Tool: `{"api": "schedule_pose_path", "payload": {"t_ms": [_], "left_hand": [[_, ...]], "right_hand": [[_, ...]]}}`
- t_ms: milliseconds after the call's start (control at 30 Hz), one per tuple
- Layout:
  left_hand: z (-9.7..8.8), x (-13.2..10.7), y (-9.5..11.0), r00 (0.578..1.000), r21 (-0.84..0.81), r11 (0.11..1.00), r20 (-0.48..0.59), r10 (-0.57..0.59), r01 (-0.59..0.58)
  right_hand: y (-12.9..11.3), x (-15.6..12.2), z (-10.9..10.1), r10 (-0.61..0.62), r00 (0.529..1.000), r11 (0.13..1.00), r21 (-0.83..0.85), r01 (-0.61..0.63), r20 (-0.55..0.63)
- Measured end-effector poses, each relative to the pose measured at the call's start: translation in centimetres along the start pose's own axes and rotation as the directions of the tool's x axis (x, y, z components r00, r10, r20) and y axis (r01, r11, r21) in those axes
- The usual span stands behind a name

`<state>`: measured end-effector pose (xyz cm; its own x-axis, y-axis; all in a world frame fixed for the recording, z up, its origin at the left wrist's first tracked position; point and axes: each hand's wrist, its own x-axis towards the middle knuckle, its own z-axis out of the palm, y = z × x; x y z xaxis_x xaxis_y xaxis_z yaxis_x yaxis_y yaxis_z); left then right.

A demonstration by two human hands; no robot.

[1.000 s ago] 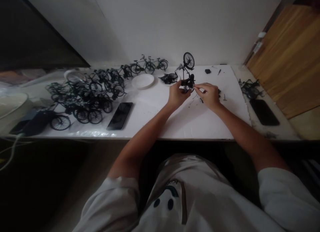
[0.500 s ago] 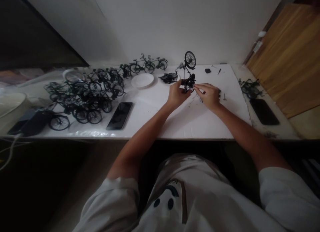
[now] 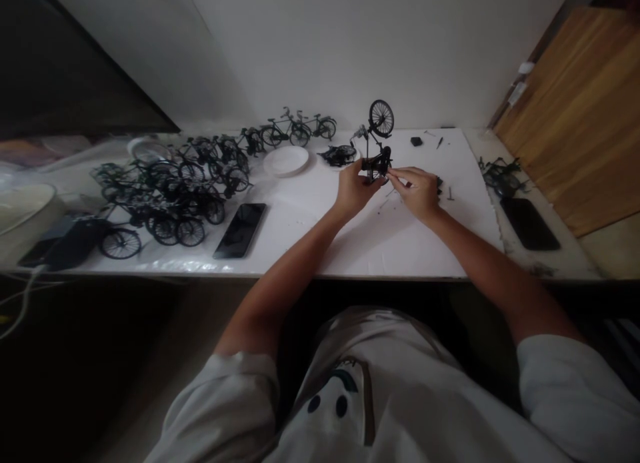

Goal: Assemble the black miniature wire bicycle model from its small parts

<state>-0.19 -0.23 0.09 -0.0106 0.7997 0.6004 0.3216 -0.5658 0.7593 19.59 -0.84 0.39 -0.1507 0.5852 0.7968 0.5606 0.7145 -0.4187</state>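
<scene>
A black model bicycle [image 3: 383, 120] stands on end over the white board, one spoked wheel pointing up. My left hand [image 3: 353, 186] is closed around its lower part, thumb and fingers on either side of the frame. At the right side of the same bicycle, my right hand [image 3: 417, 190] pinches with thumb and forefinger close to the rear wheel. Whatever tiny part lies between those fingertips is too small to make out. Behind my left hand, more dark bicycle parts [image 3: 340, 155] rest on a white plate.
Many finished-looking model bicycles [image 3: 175, 196] crowd the left side. An empty-looking white plate [image 3: 286, 161], a phone [image 3: 240, 230], a small black block [image 3: 416, 141] and a small T-shaped piece [image 3: 451, 194] lie around. Another phone [image 3: 530, 223] and model bicycle [image 3: 501, 174] sit at right.
The view has shifted very slightly. Both hands stay at the bicycle with almost the same grip.
</scene>
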Motion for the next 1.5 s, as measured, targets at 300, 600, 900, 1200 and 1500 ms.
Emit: {"api": "schedule_pose_path", "payload": {"t_ms": [300, 600, 900, 1200, 1500], "left_hand": [[0.1, -0.3, 1.0, 0.998, -0.060, 0.997, -0.019, -0.059, 0.058], [0.1, -0.1, 1.1, 0.993, -0.054, 0.994, -0.067, -0.093, 0.090], [0.0, -0.5, 2.2, 0.997, 0.062, 0.996, -0.027, -0.067, 0.068], [0.0, -0.3, 1.9, 0.996, 0.039, 0.997, -0.060, -0.067, 0.070], [0.0, -0.5, 2.3, 0.997, 0.094, 0.994, -0.044, -0.058, 0.062]], "right_hand": [[0.4, 0.3, 0.1, -0.026, 0.999, 0.999, -0.033, 0.027, 0.028], [-1.0, 1.4, -1.4, -0.091, 0.981, 0.977, -0.177, 0.122, 0.174], [-0.7, 1.1, -0.9, -0.012, 0.983, 0.966, -0.251, 0.058, 0.181], [-1.3, 1.6, -1.8, -0.036, 0.988, 0.984, -0.168, 0.061, 0.152], [-0.4, 1.3, -1.2, -0.030, 0.984, 0.972, -0.227, 0.069, 0.173]]}}
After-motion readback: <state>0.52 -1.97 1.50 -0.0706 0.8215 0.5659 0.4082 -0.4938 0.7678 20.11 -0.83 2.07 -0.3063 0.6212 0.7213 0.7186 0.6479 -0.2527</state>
